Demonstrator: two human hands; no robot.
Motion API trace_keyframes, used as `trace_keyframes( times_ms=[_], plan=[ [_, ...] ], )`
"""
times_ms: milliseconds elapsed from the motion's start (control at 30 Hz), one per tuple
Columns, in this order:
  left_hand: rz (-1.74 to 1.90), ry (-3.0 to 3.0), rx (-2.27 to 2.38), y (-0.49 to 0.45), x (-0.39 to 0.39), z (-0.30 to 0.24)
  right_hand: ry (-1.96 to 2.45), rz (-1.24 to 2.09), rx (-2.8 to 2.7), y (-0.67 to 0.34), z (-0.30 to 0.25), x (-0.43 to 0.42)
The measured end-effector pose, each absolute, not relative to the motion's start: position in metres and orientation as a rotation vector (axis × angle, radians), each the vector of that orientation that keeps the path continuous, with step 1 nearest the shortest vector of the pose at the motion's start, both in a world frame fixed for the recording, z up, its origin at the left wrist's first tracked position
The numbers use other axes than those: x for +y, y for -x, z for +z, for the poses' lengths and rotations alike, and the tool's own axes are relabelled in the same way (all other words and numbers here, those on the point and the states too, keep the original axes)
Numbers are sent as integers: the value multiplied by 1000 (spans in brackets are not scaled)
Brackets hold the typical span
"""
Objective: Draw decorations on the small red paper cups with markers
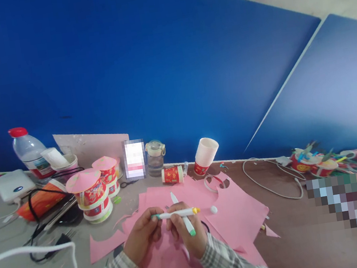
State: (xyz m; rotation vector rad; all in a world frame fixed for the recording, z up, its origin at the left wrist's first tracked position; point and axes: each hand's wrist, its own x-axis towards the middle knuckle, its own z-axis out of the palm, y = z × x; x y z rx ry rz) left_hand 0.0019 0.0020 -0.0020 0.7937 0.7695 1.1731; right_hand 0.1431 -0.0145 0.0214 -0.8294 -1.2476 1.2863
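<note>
My left hand (145, 228) is closed, pinching the teal end of a white marker (182, 213) that lies level between both hands. My right hand (191, 235) grips the same marker near its middle, its other end yellow. A second white marker (174, 198) with a green end slants through the right hand's fingers. Beneath both hands lie sheets of pink paper (242, 227), with cut edges. A faint round outline (174, 266) shows on the paper close to me. To the right of my hands sits a small white ball-like piece (214, 209).
Two red paper-cup models with pink cone tops (83, 181) stand left. Behind the paper are a lidded clear jar (155, 160), a tipped red cup (172, 175) and stacked white cups (206, 151). A white cable (28, 250) crosses the left front. Marker-filled cups (322, 168) stand right.
</note>
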Motion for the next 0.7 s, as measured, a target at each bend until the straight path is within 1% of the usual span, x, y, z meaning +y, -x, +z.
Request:
trace_keyframes(
  times_ms=[200,433,567,700],
  plan=[
    [1167,-835,772,-3,0,-1,820,1335,-1192,-142,18,-13],
    [1160,-771,744,-5,-2,-2,820,1310,-1182,-139,19,-16],
    [1162,-726,768,-6,-6,1,911,1135,-1379,-140,18,-22],
    [1158,-725,813,-6,-11,10,876,914,-1631,-142,21,-29]
  ],
)
